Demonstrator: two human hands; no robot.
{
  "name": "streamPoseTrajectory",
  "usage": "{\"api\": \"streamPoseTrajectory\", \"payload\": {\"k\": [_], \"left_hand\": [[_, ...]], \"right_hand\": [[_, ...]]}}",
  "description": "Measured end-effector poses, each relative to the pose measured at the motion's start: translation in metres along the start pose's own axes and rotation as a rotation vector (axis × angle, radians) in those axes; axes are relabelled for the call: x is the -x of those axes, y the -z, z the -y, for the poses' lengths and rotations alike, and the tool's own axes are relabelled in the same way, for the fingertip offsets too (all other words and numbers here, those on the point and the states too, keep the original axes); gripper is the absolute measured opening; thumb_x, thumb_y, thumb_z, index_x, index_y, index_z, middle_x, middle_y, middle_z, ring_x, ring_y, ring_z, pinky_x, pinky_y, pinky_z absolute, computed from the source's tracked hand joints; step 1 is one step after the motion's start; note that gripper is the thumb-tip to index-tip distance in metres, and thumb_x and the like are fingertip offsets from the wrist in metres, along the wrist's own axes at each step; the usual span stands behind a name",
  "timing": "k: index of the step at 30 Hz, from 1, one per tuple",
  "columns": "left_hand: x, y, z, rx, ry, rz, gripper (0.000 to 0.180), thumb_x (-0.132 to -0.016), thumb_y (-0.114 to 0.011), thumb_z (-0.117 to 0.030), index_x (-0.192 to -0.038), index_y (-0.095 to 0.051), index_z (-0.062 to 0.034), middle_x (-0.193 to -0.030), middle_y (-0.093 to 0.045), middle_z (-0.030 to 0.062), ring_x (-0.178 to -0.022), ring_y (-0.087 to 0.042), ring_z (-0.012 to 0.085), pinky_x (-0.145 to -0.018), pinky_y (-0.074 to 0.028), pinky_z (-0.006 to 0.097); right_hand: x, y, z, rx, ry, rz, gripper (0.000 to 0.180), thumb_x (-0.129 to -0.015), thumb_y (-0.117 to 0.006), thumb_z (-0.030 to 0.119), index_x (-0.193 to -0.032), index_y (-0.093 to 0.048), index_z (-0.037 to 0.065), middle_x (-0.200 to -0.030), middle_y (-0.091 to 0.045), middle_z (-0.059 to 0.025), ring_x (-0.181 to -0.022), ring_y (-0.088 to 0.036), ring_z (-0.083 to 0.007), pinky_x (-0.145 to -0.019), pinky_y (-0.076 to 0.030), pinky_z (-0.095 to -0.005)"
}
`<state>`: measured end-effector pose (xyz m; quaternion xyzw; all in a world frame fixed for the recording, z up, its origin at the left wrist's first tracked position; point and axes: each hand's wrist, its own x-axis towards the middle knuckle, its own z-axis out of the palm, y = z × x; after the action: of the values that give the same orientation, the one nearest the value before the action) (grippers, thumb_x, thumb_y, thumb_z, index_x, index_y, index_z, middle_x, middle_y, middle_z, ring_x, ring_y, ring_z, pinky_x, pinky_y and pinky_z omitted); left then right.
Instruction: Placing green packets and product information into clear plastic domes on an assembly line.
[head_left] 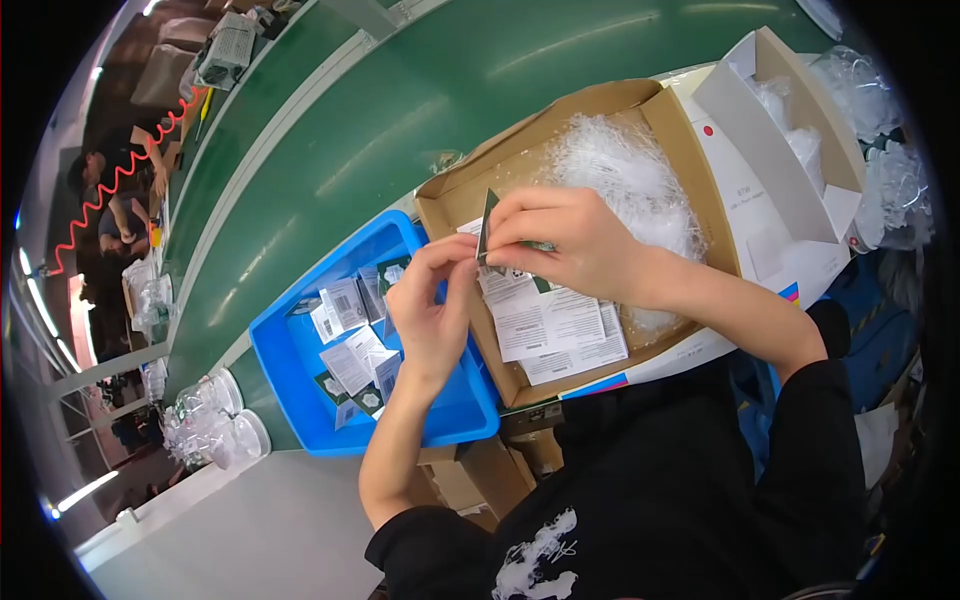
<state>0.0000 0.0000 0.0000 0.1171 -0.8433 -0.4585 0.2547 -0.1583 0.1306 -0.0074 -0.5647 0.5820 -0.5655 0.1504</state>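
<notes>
My right hand (565,240) is closed in a pinch on a thin dark green card (489,208), held nearly edge-on above the cardboard tray. The fingertips of my left hand (430,310) pinch the same card at its lower end, close to the right fingertips. Below the hands, white printed leaflets (550,325) lie overlapping in the near left part of the cardboard tray (560,110). A heap of thin white plastic strands (625,185) fills much of the tray's right side.
At the tray's left stands a blue plastic bin (285,350) holding several small printed cards and leaflets (350,365). A white box (770,200) and clear plastic bags (890,190) are at the right. Bagged white round containers (215,415) sit at the green table's (390,130) left edge. People work beyond a red coiled hose (120,170).
</notes>
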Motion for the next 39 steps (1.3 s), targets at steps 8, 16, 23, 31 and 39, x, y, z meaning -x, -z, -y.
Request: {"api": "streamPoseTrajectory", "payload": {"k": [8,16,23,31,39], "left_hand": [[0.002,-0.002,-0.016,0.228,0.267,0.046,0.009,-0.092,-0.055,0.003,-0.1,-0.051,0.005,-0.102,-0.067,0.0143,-0.082,-0.067,0.015,-0.072,-0.054,0.026],[0.003,0.002,-0.013,0.281,0.227,0.089,0.004,-0.093,-0.044,0.0,-0.095,-0.046,0.0018,-0.09,-0.064,0.0106,-0.079,-0.058,0.0123,-0.07,-0.05,0.027],[0.002,0.007,-0.016,0.226,0.154,0.086,0.023,-0.098,-0.038,-0.014,-0.084,-0.047,0.0005,-0.081,-0.061,0.0107,-0.069,-0.054,0.0124,-0.064,-0.047,0.027],[0.001,-0.005,-0.016,0.283,0.365,0.132,0.011,-0.097,-0.052,-0.005,-0.09,-0.053,0.002,-0.08,-0.065,0.0078,-0.074,-0.064,0.0119,-0.067,-0.053,0.025],[0.002,-0.004,-0.013,0.261,0.333,0.099,0.007,-0.092,-0.059,0.0,-0.092,-0.053,0.0022,-0.091,-0.064,0.0086,-0.079,-0.064,0.012,-0.07,-0.053,0.024]], "right_hand": [[-0.005,0.0,0.002,-0.422,-0.16,-0.007,0.009,-0.082,-0.07,0.002,-0.091,-0.071,0.001,-0.09,-0.069,-0.007,-0.073,-0.064,-0.0129,-0.061,-0.051,-0.0254],[-0.004,-0.002,0.009,-0.856,-0.374,-0.037,0.012,-0.091,-0.061,0.004,-0.097,-0.069,-0.004,-0.09,-0.069,-0.0094,-0.074,-0.065,-0.0122,-0.064,-0.053,-0.0229],[-0.005,-0.003,0.009,-0.855,-0.383,0.011,0.015,-0.094,-0.059,0.006,-0.099,-0.068,-0.004,-0.086,-0.067,-0.0077,-0.074,-0.064,-0.012,-0.065,-0.053,-0.0228],[-0.003,0.0,0.001,-0.855,-0.369,0.026,0.016,-0.094,-0.058,0.008,-0.101,-0.067,-0.003,-0.081,-0.064,-0.0065,-0.068,-0.059,-0.0106,-0.058,-0.048,-0.022],[-0.007,0.007,0.008,-0.957,-0.479,-0.103,0.016,-0.095,-0.056,0.008,-0.104,-0.065,-0.001,-0.075,-0.063,-0.0068,-0.061,-0.056,-0.0106,-0.054,-0.046,-0.0225]]}}
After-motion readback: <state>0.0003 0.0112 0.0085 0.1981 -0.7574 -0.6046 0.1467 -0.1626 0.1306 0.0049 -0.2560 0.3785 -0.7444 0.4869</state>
